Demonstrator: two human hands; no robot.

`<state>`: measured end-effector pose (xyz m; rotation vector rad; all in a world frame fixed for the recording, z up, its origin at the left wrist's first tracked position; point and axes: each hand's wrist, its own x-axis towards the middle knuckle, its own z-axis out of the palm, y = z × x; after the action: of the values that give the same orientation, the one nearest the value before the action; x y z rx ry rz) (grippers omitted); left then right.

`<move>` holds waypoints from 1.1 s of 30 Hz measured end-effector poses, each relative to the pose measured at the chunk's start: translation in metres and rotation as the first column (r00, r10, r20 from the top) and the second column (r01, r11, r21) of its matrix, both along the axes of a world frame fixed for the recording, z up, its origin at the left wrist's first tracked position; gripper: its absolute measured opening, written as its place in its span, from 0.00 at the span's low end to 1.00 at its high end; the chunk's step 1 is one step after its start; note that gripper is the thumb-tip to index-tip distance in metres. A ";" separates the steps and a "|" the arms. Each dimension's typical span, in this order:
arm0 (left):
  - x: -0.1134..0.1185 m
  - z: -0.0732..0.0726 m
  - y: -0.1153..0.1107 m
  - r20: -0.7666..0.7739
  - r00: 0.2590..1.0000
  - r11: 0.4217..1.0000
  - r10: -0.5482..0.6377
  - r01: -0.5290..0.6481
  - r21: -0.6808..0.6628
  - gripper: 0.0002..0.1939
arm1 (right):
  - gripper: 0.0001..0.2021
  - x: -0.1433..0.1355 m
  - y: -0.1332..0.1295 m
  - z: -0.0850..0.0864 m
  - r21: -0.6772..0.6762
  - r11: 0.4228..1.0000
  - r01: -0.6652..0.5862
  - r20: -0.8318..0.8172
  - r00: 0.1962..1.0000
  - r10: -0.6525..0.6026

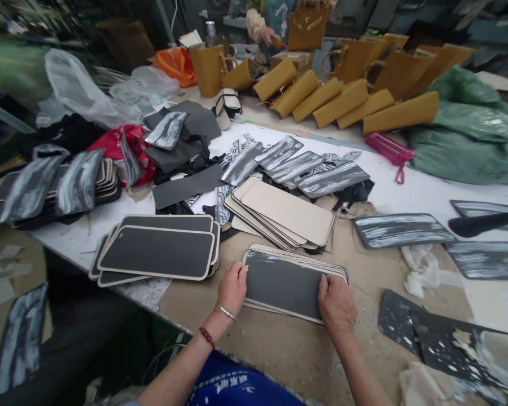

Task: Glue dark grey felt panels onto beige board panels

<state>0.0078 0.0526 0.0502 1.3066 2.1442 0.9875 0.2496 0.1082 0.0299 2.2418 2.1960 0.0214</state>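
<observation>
Near the front edge of the table, a dark panel lies atop a pale-edged stack, long axis left to right, its left end pinched by the left hand, its right held by the right hand, fingers seemingly hidden beneath.

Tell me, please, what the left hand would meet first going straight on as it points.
Beyond the dark panel that the left hand already holds, probably the cream stack, though depth is unclear.
</observation>
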 end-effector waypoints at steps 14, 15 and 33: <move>-0.016 -0.018 0.006 0.003 0.992 0.978 -0.128 0.127 -0.164 0.10 | 0.12 0.004 0.000 -0.012 0.139 0.990 -0.003 -0.040 0.999 0.009; -0.017 -0.018 0.007 0.019 0.992 0.977 -0.128 0.130 -0.169 0.10 | 0.13 0.003 0.000 -0.013 0.145 0.989 -0.001 -0.039 0.999 0.007; -0.019 -0.014 -0.008 -0.236 0.963 0.989 -0.133 0.115 -0.089 0.07 | 0.11 -0.006 0.000 0.001 0.008 0.998 0.056 -0.012 0.998 -0.056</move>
<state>-0.0111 0.0443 0.0364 1.5722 2.2179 0.7220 0.2438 0.1085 0.0311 2.3133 2.1417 0.0172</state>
